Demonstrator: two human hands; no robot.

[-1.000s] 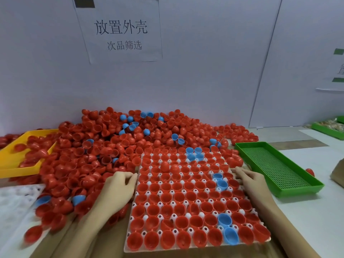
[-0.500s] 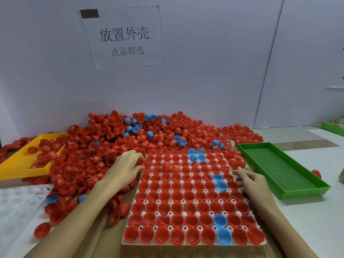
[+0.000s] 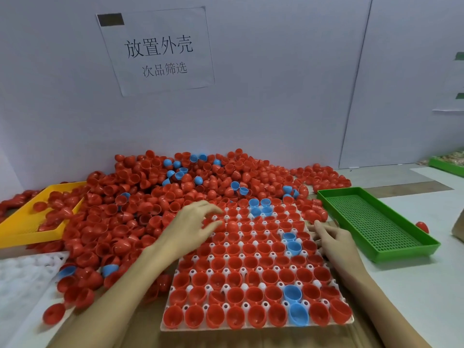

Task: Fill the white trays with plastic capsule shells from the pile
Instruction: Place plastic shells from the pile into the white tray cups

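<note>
The white tray [image 3: 252, 249] lies flat between the two hands, its cells seen filled with red capsule shells, open side up, and a few blue shells [image 3: 293, 247] scattered among them. One red shell [image 3: 232, 225] in the far rows is seen dome-up, just beyond the fingertips of the left hand.

The left hand [image 3: 190, 228] is held over the far left corner of the tray, fingers loosely curled and spread, tips at or just above the shells there. Whether a shell is pinched cannot be told: the fingertips are blurred and merge with the red beneath.

The right hand [image 3: 335, 238] rests at the tray's right edge, fingers extended and laid flat against the edge and the table; nothing is gripped.

The pile [image 3: 155, 197] of loose red shells, with some blue ones, is heaped beyond and to the outer side of the left hand, running against the wall and touching the tray's far and left edges. A yellow tray [image 3: 27, 217], partly covered by shells, lies farther out on that side. A second white tray [image 3: 22, 280], cells unfilled, lies beside the left forearm.

A green perforated tray [image 3: 371, 222] sits just outside the right hand. A single red shell [image 3: 422, 226] lies beyond it. A paper sign [image 3: 157, 50] with printed characters is fixed to the wall above the pile.
</note>
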